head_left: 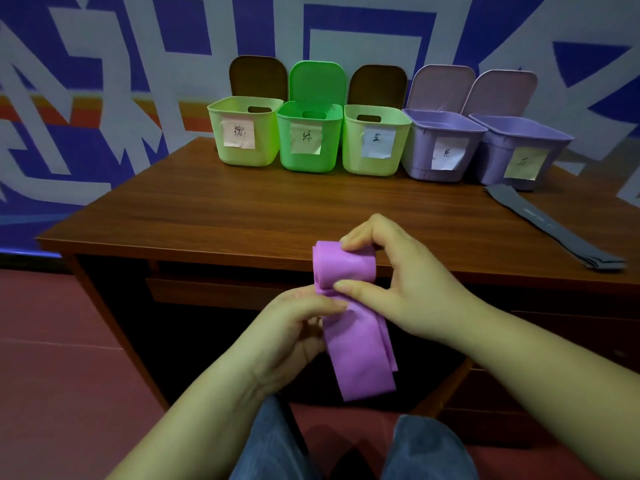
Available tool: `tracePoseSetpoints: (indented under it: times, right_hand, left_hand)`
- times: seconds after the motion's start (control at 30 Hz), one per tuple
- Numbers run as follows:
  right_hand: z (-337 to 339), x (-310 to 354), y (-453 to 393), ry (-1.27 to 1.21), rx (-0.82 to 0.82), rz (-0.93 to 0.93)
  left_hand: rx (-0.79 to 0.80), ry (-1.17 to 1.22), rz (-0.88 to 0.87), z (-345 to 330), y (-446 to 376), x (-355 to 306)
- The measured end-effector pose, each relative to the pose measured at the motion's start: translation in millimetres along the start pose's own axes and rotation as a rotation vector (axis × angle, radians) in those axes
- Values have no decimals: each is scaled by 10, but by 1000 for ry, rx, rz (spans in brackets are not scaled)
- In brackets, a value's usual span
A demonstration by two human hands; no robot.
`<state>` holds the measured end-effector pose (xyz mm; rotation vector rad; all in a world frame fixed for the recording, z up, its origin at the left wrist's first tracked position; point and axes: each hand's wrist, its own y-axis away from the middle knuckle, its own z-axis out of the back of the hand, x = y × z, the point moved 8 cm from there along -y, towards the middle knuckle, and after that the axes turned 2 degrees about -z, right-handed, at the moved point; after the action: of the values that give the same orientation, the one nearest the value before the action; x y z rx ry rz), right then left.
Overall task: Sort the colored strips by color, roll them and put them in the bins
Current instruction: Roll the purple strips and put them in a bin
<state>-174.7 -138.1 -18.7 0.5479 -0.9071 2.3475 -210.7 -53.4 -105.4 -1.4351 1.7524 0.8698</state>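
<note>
You are sitting at a brown wooden desk (221,209) whose front edge is running across the middle of your view, with a drawer front (214,289) showing in the shadow just beneath it. Behind the desk, a wall (104,64) painted with large blue and pale angular shapes is filling the background, and an orange and red stripe (86,109) is crossing it on the left. A dull red floor (62,375) is spreading out below. Your knees in blue jeans (273,445) are showing at the bottom edge.
</note>
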Motion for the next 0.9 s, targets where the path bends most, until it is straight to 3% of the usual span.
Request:
tracePoseSetpoints:
  times: [0.13, 0.3, 0.4, 0.57, 0.67, 0.9]
  right_hand:
    - [-17, 28, 65, 39, 0, 64]
    - [-97, 1, 156, 72, -17, 113]
    - [-93, -112, 188, -7, 6, -11]
    - [-138, -336, 217, -358, 110, -312]
    - [-135, -389, 243, -397, 115, -449]
    - [-37, -330, 243, -221, 80, -369]
  left_hand:
    - [40, 41, 71, -86, 45, 5]
    - [-103, 38, 134, -37, -6, 110]
    - [-110, 70, 148, -16, -22, 139]
    - [-96, -8, 152, 86, -74, 61]
    - [-54, -82, 157, 69, -79, 45]
    - [59, -65, 183, 19, -60, 79]
